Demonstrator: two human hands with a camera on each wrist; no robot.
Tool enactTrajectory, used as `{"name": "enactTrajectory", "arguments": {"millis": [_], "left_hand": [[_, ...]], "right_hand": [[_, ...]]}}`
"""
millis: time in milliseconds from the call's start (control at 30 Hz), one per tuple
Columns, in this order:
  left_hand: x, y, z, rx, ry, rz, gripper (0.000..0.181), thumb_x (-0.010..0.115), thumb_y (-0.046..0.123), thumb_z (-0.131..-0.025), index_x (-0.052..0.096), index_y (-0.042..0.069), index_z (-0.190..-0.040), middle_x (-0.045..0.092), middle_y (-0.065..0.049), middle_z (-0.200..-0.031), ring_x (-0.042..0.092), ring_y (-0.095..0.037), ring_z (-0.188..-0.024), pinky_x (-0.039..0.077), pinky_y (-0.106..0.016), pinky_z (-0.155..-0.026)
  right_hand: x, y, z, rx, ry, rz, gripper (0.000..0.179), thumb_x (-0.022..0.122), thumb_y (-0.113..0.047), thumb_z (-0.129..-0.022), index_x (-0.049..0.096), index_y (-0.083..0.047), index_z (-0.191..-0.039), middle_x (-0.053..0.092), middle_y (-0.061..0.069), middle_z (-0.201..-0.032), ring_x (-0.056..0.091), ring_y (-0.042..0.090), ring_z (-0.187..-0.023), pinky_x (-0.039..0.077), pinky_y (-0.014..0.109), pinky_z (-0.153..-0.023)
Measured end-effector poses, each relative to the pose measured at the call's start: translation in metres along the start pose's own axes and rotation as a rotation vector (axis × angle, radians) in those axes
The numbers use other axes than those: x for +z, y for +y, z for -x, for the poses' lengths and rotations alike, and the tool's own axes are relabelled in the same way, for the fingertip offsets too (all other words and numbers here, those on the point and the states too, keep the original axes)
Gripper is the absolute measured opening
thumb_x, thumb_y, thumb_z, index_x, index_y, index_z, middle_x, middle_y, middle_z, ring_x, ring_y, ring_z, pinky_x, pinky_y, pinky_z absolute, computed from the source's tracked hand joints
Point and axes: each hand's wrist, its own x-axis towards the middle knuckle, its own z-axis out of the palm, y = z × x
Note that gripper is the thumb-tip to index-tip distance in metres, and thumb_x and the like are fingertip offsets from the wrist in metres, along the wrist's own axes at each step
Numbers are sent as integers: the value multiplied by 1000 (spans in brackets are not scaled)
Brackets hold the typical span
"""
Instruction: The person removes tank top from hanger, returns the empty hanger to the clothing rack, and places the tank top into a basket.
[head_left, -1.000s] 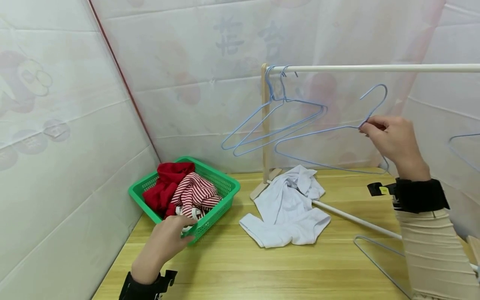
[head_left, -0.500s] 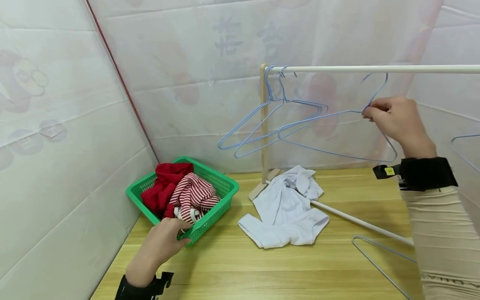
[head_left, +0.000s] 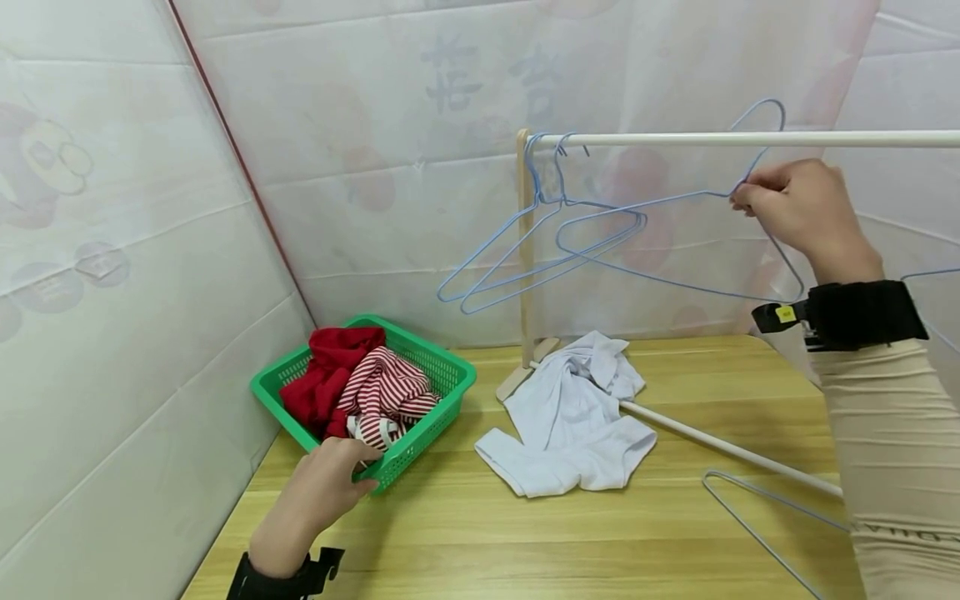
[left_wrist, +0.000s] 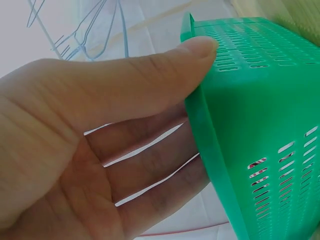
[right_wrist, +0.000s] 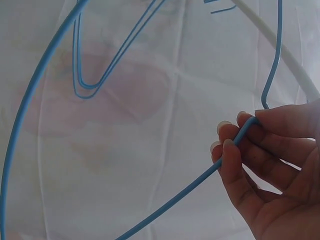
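My right hand [head_left: 806, 204] pinches a blue wire hanger [head_left: 705, 193] just below its hook. That hook rises above the white rail [head_left: 660, 140] and overlaps it in the head view. The right wrist view shows thumb and fingertips around the bent wire [right_wrist: 185, 192]. My left hand [head_left: 318, 492] holds the near corner of a green plastic basket [head_left: 442, 417]. In the left wrist view the thumb lies on the basket's rim [left_wrist: 205, 120], with the other fingers partly hidden behind it. Red clothing [head_left: 330, 375] and a red-and-white striped garment [head_left: 390, 387] lie inside.
Several blue hangers [head_left: 495, 242] hang at the rail's left end, near the wooden post [head_left: 527, 275]. A crumpled white garment [head_left: 570, 433] lies on the wooden table [head_left: 525, 550] over the rack's lower bar [head_left: 720, 446]. Another hanger [head_left: 757, 533] lies front right.
My right hand has lifted the hanger upward, bringing its hook from below the rail to above it. My left hand has closed in on the basket's rim.
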Motion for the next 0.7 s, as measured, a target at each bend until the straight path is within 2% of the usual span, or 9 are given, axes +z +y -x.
{"name": "enactTrajectory", "arguments": {"millis": [133,233,300,500,700], "left_hand": [[0,0,-1,3,4,-4,31,90,4,-73,83,15,-102,78,2,-96,71,-14,-82,59,-38,-69],[0,0,-1,4,3,-3,31,90,5,-73,83,15,-102,79,2,-96,71,-15,-82,59,-38,-69],[0,-1,-2,5,2,-1,32,90,5,-73,83,15,-102,79,2,-97,71,-15,-82,59,-38,-69],[-1,-3,-3,11,-2,0,32,91,4,-72,83,16,-101,80,2,-96,72,-14,-80,60,-37,-69],[-2,-3,-3,22,-3,-14,33,92,5,-71,83,16,-101,80,1,-97,73,-14,-79,60,-36,-67]], "right_hand": [[-2,-7,-2,-31,21,-12,34,55,-33,-99,79,-10,-106,53,-42,-63,49,-17,-68,37,17,-66],[-3,-12,-2,-55,34,-28,40,56,-30,-99,75,2,-113,53,-41,-63,49,-15,-69,36,16,-67],[-2,-14,0,-71,40,-40,39,57,-28,-100,75,4,-112,54,-41,-64,50,-14,-69,36,15,-67],[0,-18,6,-139,58,-31,35,59,-24,-99,77,4,-109,51,-46,-65,49,-14,-69,37,12,-63],[4,-18,12,-175,77,9,30,61,-22,-98,79,1,-103,48,-47,-64,45,-9,-67,35,15,-60]]}}
